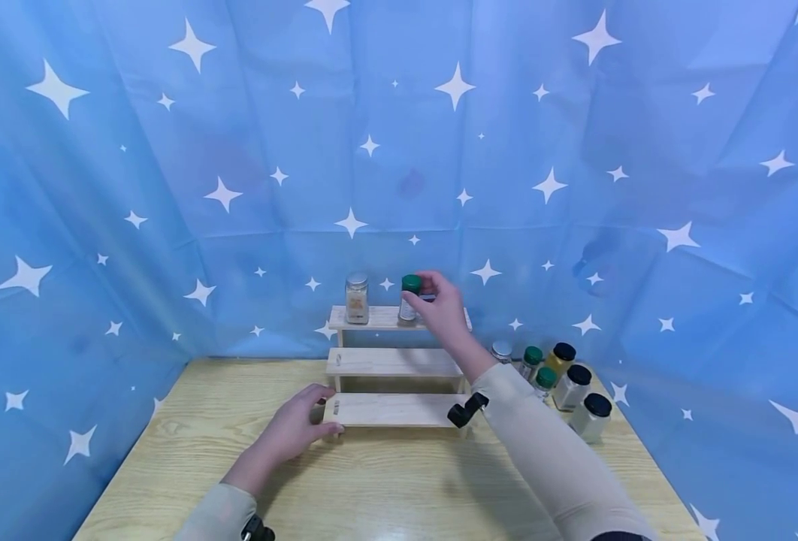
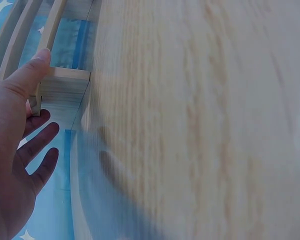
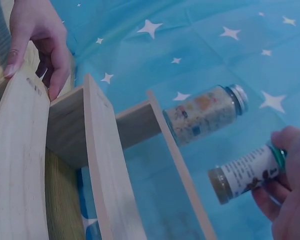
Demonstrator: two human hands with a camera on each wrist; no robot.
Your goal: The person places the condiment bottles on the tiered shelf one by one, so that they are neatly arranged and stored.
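Note:
My right hand (image 1: 442,304) pinches a small glass spice jar (image 3: 250,172) near its green cap, with thumb and fingers around the top. The jar has a white printed label and dark contents at its base. It hangs over the top tier of a three-tier wooden rack (image 1: 399,362); in the right wrist view its base shows apart from the shelf edge. To its left on that tier stands a silver-lidded glass jar (image 1: 356,300) with pale contents. My left hand (image 1: 297,424) grips the left end of the bottom tier, thumb (image 2: 37,67) on the front edge.
Right of the rack, several jars stand on the wooden table (image 1: 237,406): a silver-lidded jar (image 1: 502,351), green-capped jars (image 1: 545,377) and black-lidded jars (image 1: 591,418). My right forearm passes close to them. A blue star-patterned curtain (image 1: 399,188) hangs behind the table.

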